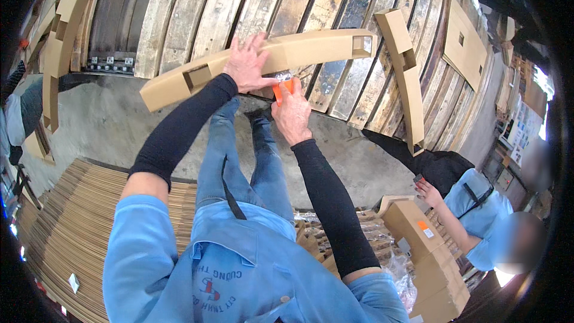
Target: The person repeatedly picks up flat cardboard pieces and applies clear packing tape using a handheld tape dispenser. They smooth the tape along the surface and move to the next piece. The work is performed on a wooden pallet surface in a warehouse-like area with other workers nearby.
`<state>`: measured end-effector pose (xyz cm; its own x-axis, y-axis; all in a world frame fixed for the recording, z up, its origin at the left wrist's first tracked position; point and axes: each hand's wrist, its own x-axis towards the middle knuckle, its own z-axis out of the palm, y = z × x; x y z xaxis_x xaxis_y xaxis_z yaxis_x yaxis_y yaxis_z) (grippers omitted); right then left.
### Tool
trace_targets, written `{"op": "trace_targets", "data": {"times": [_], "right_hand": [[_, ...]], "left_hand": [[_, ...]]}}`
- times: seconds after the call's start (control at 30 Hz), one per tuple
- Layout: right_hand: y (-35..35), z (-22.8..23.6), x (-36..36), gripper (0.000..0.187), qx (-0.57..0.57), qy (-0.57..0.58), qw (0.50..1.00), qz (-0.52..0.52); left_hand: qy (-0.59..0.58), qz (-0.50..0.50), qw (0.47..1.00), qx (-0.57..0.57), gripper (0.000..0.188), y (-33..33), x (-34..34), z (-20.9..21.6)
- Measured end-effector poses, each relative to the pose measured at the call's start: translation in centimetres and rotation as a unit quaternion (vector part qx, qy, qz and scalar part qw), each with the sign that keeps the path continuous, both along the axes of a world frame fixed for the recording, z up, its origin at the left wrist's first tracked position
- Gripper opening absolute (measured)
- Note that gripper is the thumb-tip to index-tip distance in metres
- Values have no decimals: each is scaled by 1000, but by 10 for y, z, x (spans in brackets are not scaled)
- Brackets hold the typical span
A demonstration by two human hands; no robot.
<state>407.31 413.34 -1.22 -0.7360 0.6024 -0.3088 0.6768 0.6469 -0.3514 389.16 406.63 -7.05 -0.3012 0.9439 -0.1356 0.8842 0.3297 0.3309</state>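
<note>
A long, narrow folded cardboard piece [305, 49] with square cut-outs lies across the wooden slats, its left end reaching past their near edge. My left hand [245, 64] rests on its middle with the fingers spread. Just to the right, my right hand [293, 112] grips a small orange object [283, 90] with a clear or whitish upper end, held against the near side of the cardboard. The fingers cover much of that object, so I cannot tell its exact kind.
Another narrow cardboard piece [402, 63] lies at the right, beyond it a flat cardboard sheet [465, 45]. More folded cardboard [63, 42] stands at the left. Stacked cardboard [89, 227] and an open carton [418, 245] are near me. A co-worker [478, 197] is at the right.
</note>
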Motion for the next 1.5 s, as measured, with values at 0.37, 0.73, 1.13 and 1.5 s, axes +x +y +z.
{"op": "trace_targets", "data": {"times": [0.37, 0.73, 1.13, 1.5], "right_hand": [[13, -7, -8, 11, 39, -49, 997, 45], [1, 12, 255, 53, -168, -149, 937, -269], [-56, -7, 380, 23, -299, -55, 818, -487], [87, -27, 334, 51, -287, -14, 866, -409]], "left_hand": [[91, -6, 995, 46, 37, 24, 18, -34], [28, -60, 998, -12, 49, -22, 10, -7], [111, -85, 980, -142, 45, -49, -82, 66], [-35, -19, 991, -130, 68, 88, -67, 41]]}}
